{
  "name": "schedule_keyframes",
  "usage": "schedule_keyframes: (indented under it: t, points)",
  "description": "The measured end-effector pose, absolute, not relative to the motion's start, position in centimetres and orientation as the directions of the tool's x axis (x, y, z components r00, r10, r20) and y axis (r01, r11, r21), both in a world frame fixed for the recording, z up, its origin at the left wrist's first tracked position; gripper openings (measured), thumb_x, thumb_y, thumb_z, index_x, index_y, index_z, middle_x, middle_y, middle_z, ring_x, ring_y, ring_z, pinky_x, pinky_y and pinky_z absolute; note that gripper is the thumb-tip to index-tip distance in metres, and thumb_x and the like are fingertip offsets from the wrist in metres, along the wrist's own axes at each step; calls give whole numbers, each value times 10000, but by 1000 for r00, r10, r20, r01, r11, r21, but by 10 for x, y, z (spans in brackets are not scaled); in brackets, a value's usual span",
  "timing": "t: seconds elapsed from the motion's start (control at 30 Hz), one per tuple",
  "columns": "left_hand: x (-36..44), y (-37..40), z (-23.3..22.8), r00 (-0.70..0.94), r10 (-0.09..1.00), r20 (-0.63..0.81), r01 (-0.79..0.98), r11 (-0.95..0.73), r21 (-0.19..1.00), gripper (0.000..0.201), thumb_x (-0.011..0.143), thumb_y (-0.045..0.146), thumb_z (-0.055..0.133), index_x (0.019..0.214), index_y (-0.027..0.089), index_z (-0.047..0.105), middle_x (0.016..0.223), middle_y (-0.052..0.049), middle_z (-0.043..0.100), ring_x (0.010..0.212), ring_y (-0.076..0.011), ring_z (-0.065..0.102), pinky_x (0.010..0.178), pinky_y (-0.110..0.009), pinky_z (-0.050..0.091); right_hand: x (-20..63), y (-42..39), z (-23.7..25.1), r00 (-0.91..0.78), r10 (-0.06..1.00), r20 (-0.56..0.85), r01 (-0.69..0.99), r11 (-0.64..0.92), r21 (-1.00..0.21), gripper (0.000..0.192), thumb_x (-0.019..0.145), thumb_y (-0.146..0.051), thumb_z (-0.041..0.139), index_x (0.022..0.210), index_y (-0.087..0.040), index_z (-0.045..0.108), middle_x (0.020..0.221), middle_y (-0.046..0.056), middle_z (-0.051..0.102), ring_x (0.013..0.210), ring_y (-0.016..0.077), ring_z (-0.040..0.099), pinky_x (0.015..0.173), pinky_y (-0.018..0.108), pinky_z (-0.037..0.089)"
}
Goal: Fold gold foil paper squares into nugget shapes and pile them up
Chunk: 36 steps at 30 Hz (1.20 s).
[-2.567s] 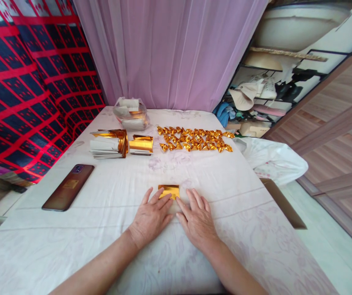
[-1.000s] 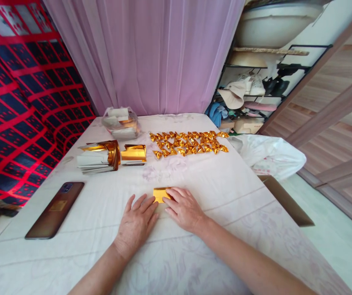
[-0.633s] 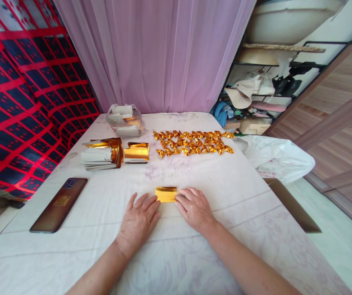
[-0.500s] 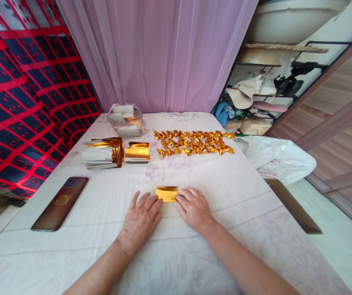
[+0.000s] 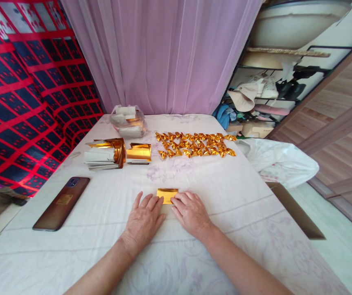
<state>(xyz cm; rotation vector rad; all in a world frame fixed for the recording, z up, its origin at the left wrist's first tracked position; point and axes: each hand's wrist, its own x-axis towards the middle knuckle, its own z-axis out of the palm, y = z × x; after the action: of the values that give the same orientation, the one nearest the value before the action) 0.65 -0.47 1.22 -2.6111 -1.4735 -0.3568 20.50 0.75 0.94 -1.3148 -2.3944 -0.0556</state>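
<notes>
- Gold foil sheet [image 5: 166, 195] lies flat, only partly folded, both hands pressing it.
- Left hand [image 5: 142, 221], right hand [image 5: 190, 212]: fingers spread flat.
- Finished folded pieces [image 5: 196, 144] fill rows far; unfolded stack [image 5: 105, 153] waits far left.

Gold foil sheet [image 5: 167, 194] on a white floral-print table [image 5: 240, 213], a pale purple curtain [image 5: 163, 53] beyond it, red-and-navy patterned cloth [image 5: 25, 94] beside the curtain.

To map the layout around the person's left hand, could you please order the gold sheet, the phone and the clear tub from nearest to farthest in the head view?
From the left hand:
1. Gold sheet, touching the fingertips, just ahead of the hand.
2. Phone, off to the left on the white cloth.
3. Clear tub, far side, by the curtain.
</notes>
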Motion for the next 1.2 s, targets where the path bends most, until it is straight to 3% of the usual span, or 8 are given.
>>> schedule_keyframes:
  t: [0.3,0.83,1.03,1.2]
  points:
    - [9,-4,13,488,837,247,862,-507,13,346,916,344,552,1212,185,635,1158,-71,669,1149,-269,562,1112,-516,287,204,7,10,-492,803,337,823,555,-122,288,873,-296,647,1153,-230,642,981,60,631,898,218,519,793,373,391]
    - [7,-2,15,472,845,251,862,-502,68,308,940,293,498,1200,208,639,1122,-75,673,1114,-252,585,1105,-519,305,210,9,11,-430,799,419,839,526,-141,61,877,-215,620,892,-219,680,839,33,636,819,186,523,717,333,342]
    - [8,-2,14,476,837,269,859,-508,63,298,938,287,507,1194,211,640,1111,-73,673,1110,-253,588,1101,-515,309,204,7,14,-484,789,378,809,568,-151,245,877,-272,636,1118,-228,649,966,55,630,890,209,519,767,350,387]
    - [8,-2,14,473,845,251,860,-504,74,302,945,284,494,1197,201,638,1118,-77,673,1111,-256,584,1096,-521,303,203,7,12,-543,773,328,770,614,-175,205,882,-292,635,1080,-254,672,973,45,624,892,204,511,785,353,406]
